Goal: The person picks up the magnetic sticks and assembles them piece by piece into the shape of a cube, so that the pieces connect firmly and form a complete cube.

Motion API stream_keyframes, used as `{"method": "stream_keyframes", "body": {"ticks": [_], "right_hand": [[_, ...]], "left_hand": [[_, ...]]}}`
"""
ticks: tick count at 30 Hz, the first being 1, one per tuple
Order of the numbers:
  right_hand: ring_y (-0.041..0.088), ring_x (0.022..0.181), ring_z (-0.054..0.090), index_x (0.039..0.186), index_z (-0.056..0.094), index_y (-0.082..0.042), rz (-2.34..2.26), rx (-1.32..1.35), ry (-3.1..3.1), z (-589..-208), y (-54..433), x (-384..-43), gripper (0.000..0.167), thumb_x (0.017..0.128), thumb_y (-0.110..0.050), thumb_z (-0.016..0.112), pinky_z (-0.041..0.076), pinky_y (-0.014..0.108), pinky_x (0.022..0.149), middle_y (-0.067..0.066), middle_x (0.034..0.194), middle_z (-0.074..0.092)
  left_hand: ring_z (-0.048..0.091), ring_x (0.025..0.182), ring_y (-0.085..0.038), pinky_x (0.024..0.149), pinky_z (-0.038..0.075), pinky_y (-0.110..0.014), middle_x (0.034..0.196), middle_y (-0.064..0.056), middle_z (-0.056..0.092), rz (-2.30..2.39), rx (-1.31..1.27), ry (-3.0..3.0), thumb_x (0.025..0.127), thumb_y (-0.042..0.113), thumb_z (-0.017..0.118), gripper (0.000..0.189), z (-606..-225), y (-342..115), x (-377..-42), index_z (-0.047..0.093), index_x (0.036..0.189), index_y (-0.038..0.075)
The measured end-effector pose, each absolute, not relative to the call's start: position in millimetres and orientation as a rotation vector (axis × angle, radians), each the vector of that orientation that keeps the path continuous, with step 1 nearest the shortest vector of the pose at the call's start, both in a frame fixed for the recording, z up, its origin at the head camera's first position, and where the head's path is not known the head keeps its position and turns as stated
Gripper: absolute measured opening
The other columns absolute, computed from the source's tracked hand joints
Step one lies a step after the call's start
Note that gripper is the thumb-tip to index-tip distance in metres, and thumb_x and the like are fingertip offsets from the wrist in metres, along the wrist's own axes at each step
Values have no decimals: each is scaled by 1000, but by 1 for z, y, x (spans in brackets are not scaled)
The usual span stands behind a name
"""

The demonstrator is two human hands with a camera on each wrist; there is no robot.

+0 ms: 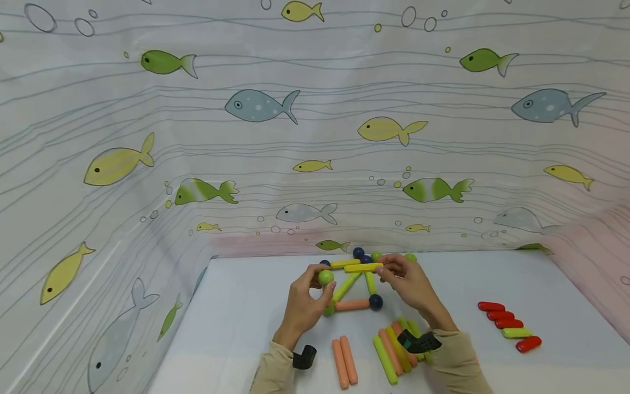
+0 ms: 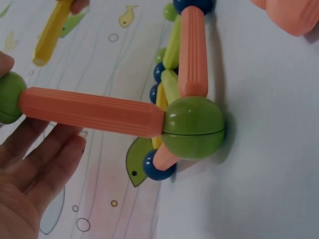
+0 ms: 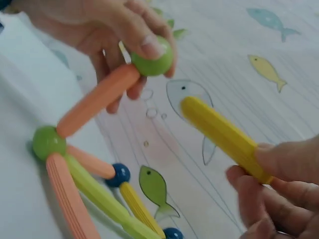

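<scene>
Right grip [image 1: 412,284] pinches a yellow stick [image 1: 361,267] by one end, which I see jutting toward nine o'clock; left grip [image 1: 303,305] pinches a green ball [image 1: 326,277] at its one o'clock.

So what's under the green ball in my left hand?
An orange stick runs from the held green ball down to a lower green ball. Your left hand covers part of the held green ball; what's there can't be seen.

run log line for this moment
left hand: holds green ball; right hand: pinches yellow stick; orange stick: touching green ball; yellow stick: apart from ball
</scene>
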State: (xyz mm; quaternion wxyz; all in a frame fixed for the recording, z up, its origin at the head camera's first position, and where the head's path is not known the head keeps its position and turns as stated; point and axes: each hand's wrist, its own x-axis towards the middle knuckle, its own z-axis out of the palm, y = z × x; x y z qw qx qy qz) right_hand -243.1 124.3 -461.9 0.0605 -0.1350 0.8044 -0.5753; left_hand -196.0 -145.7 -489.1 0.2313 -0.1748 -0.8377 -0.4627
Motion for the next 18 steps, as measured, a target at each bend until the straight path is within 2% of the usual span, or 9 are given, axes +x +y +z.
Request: {"method": "stream_keyframes", "body": {"ticks": [5, 10, 12, 18], "right_hand": [[15, 88, 69, 131, 65, -4, -1929, -334, 2350, -464, 109, -241, 33, 106, -25, 68, 50, 26, 70, 8, 108, 77], [15, 83, 69, 130, 66, -3, -1990, -375, 2294, -470, 94, -238, 30, 106, -22, 67, 51, 27, 68, 6, 103, 75], [14, 82, 68, 129, 66, -2, -2005, -399, 2277, -471, 90, -237, 29, 107, -21, 67, 51, 28, 68, 11, 105, 75], [18, 87, 71, 129, 66, -4, -1947, -434, 2316, -475, 92, -238, 28, 107, -20, 66, 54, 30, 69, 17, 110, 75]], "left_hand": [[69, 90, -10, 80, 63, -41, 107, -3, 72, -1268, -458, -2309, 96, 9, 76, 36, -487, -146, -196, 66, 129, 2], [68, 90, -9, 80, 62, -34, 106, -2, 72, -1237, -482, -2311, 97, 8, 74, 39, -485, -145, -194, 65, 134, 4], [68, 90, -9, 80, 62, -31, 107, -1, 72, -1225, -487, -2308, 97, 8, 73, 41, -484, -145, -194, 65, 137, 6], [66, 89, -7, 78, 62, -37, 109, -2, 72, -1212, -484, -2305, 98, 7, 70, 43, -485, -143, -193, 65, 140, 9]]}}
